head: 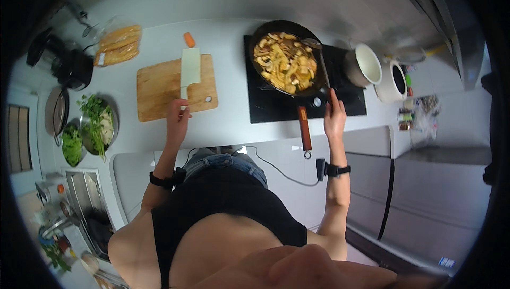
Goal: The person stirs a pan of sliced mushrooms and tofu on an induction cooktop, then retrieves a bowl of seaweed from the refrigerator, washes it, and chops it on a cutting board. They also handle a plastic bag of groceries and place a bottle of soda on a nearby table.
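My right hand (335,118) grips the handle of a metal cooking utensil (324,66). Its head rests at the right inside rim of a dark wok (261,36). Sliced yellowish food (285,64) in brown sauce fills much of the wok, whose brown wooden handle (304,127) points towards me, unheld. Over the front edge of a wooden cutting board (159,84), my left hand (178,117) has loosely bent fingers with a gap between them. A pale cleaver (191,66) lies on the board, its handle end partly under those fingers; whether they touch it I cannot tell.
The wok sits on a black cooktop (263,109). Right of it stand a pale pot (360,66) and a white container (388,84). A carrot piece (189,39) lies behind the board. Leftward are a bagged yellow food (118,46), a bowl of greens (95,125) and a sink (89,193).
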The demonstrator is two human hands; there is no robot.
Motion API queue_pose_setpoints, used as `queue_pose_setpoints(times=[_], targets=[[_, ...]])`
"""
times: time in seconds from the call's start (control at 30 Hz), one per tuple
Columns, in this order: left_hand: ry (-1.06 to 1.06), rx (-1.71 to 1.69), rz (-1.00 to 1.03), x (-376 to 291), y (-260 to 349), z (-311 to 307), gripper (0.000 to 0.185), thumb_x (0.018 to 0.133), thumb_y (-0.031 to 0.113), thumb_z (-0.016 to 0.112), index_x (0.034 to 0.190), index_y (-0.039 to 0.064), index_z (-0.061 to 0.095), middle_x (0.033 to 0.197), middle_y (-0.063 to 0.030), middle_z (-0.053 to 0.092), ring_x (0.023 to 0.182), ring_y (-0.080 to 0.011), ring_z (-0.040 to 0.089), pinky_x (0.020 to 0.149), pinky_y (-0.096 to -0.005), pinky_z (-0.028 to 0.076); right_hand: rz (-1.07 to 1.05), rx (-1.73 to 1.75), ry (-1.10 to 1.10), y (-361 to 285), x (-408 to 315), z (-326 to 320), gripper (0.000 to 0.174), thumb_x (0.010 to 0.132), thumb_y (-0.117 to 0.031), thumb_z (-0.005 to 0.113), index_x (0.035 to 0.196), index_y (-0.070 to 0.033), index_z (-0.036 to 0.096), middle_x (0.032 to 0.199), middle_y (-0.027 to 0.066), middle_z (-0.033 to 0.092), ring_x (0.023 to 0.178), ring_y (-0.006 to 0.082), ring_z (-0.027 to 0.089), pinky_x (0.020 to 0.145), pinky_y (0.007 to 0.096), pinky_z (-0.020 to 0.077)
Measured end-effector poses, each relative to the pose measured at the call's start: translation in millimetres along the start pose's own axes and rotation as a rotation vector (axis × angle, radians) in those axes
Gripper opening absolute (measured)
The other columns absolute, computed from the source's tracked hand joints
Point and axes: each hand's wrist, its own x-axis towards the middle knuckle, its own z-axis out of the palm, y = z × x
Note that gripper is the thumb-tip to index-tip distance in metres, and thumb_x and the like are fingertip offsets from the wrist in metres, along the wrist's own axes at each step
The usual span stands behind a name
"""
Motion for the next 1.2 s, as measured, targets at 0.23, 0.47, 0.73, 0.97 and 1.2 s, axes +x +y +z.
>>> queue_pose_setpoints(times=[0.23,0.47,0.73,0.97,1.2], targets=[[0.087,0.006,0.039,-7,-32,-6,0.025,0.095,0.000,0.059,0.118,0.006,0.051,0.107,-0.0049,0.058,0.072,-0.0135,0.063,0.064,-0.0271,0.053,-0.026,0.049,-0.010,15,-9,-5,0.057,0.093,0.005,0.057,0.146,-0.014,0.053,0.105,0.0219,0.063,0.095,0.0411,0.062,0.085,0.0431,0.0502],[0.364,-0.101,-0.101,-34,-13,-40,0.015,0.101,0.012,0.059,0.112,0.002,0.060,0.083,-0.0044,0.062,0.064,-0.0119,0.061,0.058,-0.0277,0.050,0.056,0.375,-0.194,59,-16,-10,0.048,0.102,0.000,0.048,0.150,0.000,0.045,0.151,0.0155,0.051,0.135,0.0223,0.051,0.112,0.0338,0.0388],[1.095,-0.211,-0.120,-119,-11,-189,0.045,0.101,0.027,0.061,0.067,0.003,0.045,0.061,0.0031,0.032,0.061,-0.0060,0.028,0.052,-0.0294,0.027,0.141,0.585,-0.482,22,-68,107,0.049,0.102,-0.004,0.050,0.150,-0.001,0.044,0.147,0.0143,0.054,0.131,0.0235,0.055,0.108,0.0319,0.0424],[1.677,-0.301,-0.069,-247,-89,-356,0.034,0.090,0.015,0.065,0.065,0.003,0.046,0.061,0.0051,0.036,0.062,-0.0062,0.034,0.055,-0.0295,0.031,-0.024,0.565,-0.733,-129,-106,188,0.049,0.101,-0.004,0.051,0.149,0.001,0.044,0.146,0.0154,0.054,0.131,0.0244,0.055,0.108,0.0324,0.0429],[2.287,0.186,0.034,-455,-151,-624,0.027,0.078,0.019,0.079,0.088,0.004,0.058,0.078,-0.0044,0.061,0.072,-0.0180,0.059,0.074,-0.0330,0.051,-0.111,0.535,-0.771,-272,-150,237,0.050,0.100,-0.003,0.052,0.149,0.002,0.044,0.146,0.0165,0.055,0.130,0.0252,0.055,0.108,0.0330,0.0433]])
